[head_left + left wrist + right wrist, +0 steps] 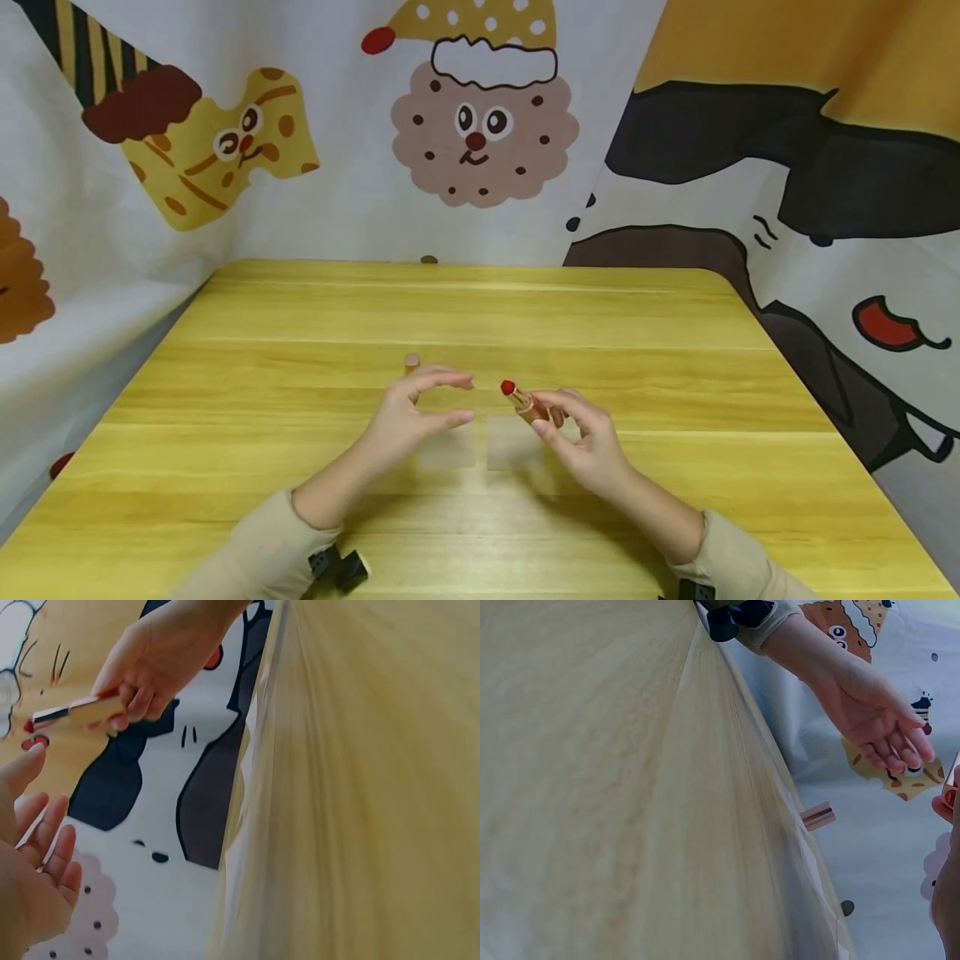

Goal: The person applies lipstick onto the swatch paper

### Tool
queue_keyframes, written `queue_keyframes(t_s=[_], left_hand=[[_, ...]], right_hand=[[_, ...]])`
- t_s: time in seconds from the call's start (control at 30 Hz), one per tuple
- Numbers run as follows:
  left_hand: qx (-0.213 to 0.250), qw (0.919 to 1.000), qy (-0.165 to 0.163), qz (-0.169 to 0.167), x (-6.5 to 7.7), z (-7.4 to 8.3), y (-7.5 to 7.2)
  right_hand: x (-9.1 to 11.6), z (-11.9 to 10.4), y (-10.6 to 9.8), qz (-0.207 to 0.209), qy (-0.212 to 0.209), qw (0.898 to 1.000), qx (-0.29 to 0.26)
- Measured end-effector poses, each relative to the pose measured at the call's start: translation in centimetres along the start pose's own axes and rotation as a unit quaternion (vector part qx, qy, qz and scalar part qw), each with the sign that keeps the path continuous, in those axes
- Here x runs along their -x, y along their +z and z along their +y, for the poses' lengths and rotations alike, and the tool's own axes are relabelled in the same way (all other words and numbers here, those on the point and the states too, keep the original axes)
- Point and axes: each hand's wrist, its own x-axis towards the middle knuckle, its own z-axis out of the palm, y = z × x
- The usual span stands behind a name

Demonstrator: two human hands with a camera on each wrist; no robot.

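A: Lipstick tube [531, 410]?
B: Lower centre, head view; red bullet [507, 387] exposed. Lipstick cap [412, 362] left of it.
A: Grip?
B: Right hand [588, 437] pinches tube's base, bullet beyond fingertips; left hand [405, 417]: thumb and fingers apart.

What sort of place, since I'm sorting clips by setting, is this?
Probably an indoor tabletop filming spot; home or studio, I can't tell. A yellow wood-grain table stands before white cloth printed with cartoon faces, and a blocky black device sits at a beige sleeve.
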Motion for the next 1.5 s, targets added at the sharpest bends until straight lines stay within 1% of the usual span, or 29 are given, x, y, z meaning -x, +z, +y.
queue_keyframes(t_s=[0.2, 0.4, 0.5, 0.67, 0.83, 1.0, 1.17, 1.4, 1.5], left_hand=[[-0.032, 0.9994, -0.008, -0.012, 0.5, -0.9, -1.4], [-0.086, 0.9953, -0.027, -0.035, 1.1, -1.8, -2.3], [-0.104, 0.9928, -0.040, -0.043, 1.4, -2.5, -2.7], [-0.134, 0.9876, -0.058, -0.058, 1.8, -3.8, -3.4], [-0.143, 0.9843, -0.055, -0.087, 2.3, -4.5, -3.9], [-0.145, 0.9798, -0.056, -0.126, 2.8, -5.2, -4.3], [-0.161, 0.9719, -0.055, -0.163, 3.1, -5.4, -4.3], [-0.220, 0.9553, -0.047, -0.192, 3.3, -5.4, -4.3], [-0.232, 0.9510, -0.042, -0.200, 3.4, -5.2, -4.3]], right_hand=[[-0.3, 0.0, 0.1, 0.004, -0.010, 1.000, -0.012], [-1.5, -1.8, 0.3, 0.004, -0.010, 1.000, -0.013], [-1.9, -2.3, 0.3, 0.003, 0.004, 1.000, -0.006], [-1.8, -2.1, 0.4, -0.001, 0.042, 0.999, 0.012], [-1.7, -1.9, 0.5, -0.006, 0.073, 0.997, 0.022], [-1.9, -1.8, 0.8, -0.017, 0.090, 0.995, 0.027], [-2.0, -1.6, 1.3, -0.029, 0.091, 0.995, 0.027], [-1.9, -1.3, 1.7, -0.044, 0.100, 0.993, 0.035], [-1.8, -1.4, 1.8, -0.049, 0.103, 0.993, 0.042]])
